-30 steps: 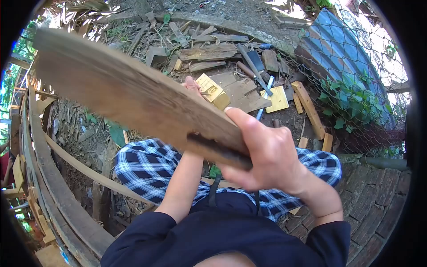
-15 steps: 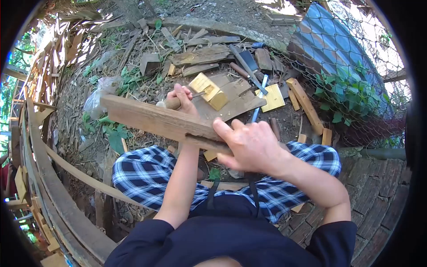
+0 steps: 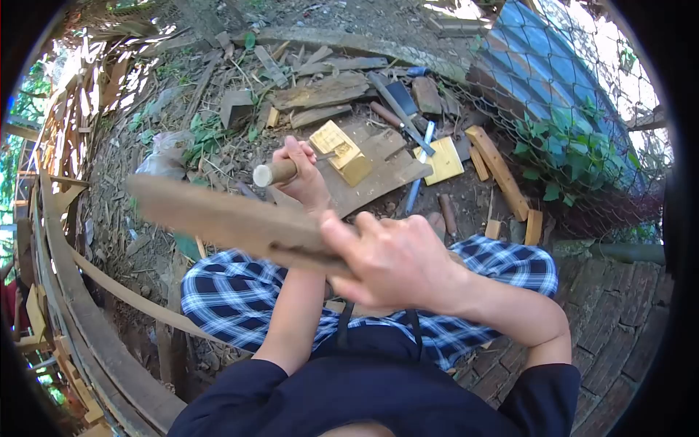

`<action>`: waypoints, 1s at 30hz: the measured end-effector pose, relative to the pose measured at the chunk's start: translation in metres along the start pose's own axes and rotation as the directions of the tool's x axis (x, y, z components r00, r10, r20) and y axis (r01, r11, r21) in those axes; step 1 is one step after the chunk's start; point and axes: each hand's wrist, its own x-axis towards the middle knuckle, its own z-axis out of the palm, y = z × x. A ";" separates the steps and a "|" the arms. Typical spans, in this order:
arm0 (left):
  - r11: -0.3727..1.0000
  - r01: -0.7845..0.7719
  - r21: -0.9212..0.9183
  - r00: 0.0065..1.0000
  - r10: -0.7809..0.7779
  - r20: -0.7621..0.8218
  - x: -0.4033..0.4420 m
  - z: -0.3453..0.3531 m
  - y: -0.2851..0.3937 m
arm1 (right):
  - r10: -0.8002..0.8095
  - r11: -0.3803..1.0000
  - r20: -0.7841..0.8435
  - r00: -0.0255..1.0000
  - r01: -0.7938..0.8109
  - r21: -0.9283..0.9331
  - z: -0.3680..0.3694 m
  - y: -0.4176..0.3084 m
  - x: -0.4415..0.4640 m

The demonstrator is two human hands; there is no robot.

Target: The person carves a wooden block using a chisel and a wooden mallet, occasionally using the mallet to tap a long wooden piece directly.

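My left hand [image 3: 304, 178] is closed round the wooden handle of a chisel [image 3: 275, 172]. Its thin metal blade points right, and its tip meets the carved top of a yellow wood block [image 3: 355, 170]. That block rests on a weathered plank [image 3: 389, 175]. In my right hand [image 3: 408, 255] is a long, rough piece of wood [image 3: 211, 218], gripped by its right end. This wood is blurred by motion and sits nearer the camera than the chisel, crossing in front of my left forearm.
Right of the block lie a flat yellow board [image 3: 443, 162], a hammer [image 3: 408, 124] and a long wood strip [image 3: 499, 173]. Old boards [image 3: 324, 91] are piled behind. A wire fence [image 3: 575, 95] bounds the right; a curved timber rail [image 3: 95, 320] runs along the left.
The piece of wood in my right hand has moved left and down, toward the camera, baring the end of the chisel handle. My left hand, the chisel and the block hold nearly the same place.
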 end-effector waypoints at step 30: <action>0.997 0.070 0.038 0.988 -0.074 0.134 0.002 0.019 0.009 | 0.248 0.967 0.142 0.958 -0.253 0.019 -0.013 0.028 -0.006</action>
